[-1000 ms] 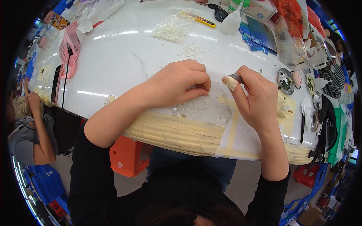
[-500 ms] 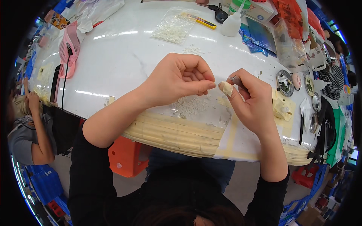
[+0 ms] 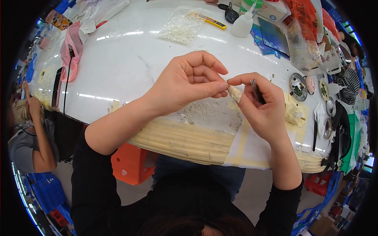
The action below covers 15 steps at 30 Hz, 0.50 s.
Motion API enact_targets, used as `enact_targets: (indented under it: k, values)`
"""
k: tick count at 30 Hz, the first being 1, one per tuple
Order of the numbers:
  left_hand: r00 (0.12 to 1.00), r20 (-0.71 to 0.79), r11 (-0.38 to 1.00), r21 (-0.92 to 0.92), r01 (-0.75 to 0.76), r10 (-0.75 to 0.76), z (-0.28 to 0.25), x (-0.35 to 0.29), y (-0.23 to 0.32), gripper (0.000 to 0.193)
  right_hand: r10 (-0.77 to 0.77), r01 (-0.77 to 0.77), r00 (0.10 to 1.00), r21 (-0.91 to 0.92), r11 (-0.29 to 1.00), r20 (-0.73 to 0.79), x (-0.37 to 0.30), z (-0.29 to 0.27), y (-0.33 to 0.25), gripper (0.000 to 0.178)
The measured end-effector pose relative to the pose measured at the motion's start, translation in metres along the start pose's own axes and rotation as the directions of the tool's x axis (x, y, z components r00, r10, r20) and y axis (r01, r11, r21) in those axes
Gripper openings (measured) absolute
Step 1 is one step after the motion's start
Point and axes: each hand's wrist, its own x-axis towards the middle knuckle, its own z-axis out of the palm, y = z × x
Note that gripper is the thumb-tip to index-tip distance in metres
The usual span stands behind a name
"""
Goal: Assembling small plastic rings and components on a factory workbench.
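My left hand (image 3: 191, 82) is raised over the table, its thumb and fingers closed in a pinch around something too small to make out. Just to its right, my right hand (image 3: 263, 104) brings its fingertips up against the left ones. Pale tape (image 3: 235, 94) wraps the right thumb. Curled in the right palm is a small grey metal tool (image 3: 258, 94) with a shiny tip; its kind is mostly hidden by the fingers. Below the hands, small white bits (image 3: 200, 112) lie scattered on the white table (image 3: 122, 67).
Padded tape (image 3: 181, 139) covers the table's front edge. Farther back lie a clear bag of white pieces (image 3: 179, 31), a yellow box (image 3: 214, 23) and a white squeeze bottle (image 3: 241, 26). Round metal tins (image 3: 298, 87) stand right; a pink mesh pouch (image 3: 71, 45) lies left. Another person sits far left.
The fingertips of both hands have come together. My left index finger has lifted off the thumb, and my right index finger has straightened toward the left hand, while the grey tool has shifted deeper into the palm.
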Motion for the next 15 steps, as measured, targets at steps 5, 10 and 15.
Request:
enact_targets:
  k: [5, 10, 15]
  values:
    - [1.000, 0.004, 1.000, -0.007, 0.025, -0.025, 0.0005, -0.0005, -0.0022, 0.025, -0.054, 0.053, 0.999, -0.028, 0.998, -0.005, -0.0008, 0.0004, 0.0034, 0.022]
    - [0.982, 0.013, 0.977, -0.097, 0.190, -0.189, 0.0023, 0.0004, 0.0023, 0.018, -0.076, 0.076, 0.996, 0.003, 0.997, -0.042, -0.0017, 0.0017, 0.0026, 0.024]
    - [0.966, 0.060, 0.954, -0.149, 0.259, -0.253, 0.0005, 0.0000, 0.0023, 0.015, -0.180, 0.177, 0.981, -0.059, 0.982, -0.065, -0.0019, 0.0000, 0.0037, 0.034]
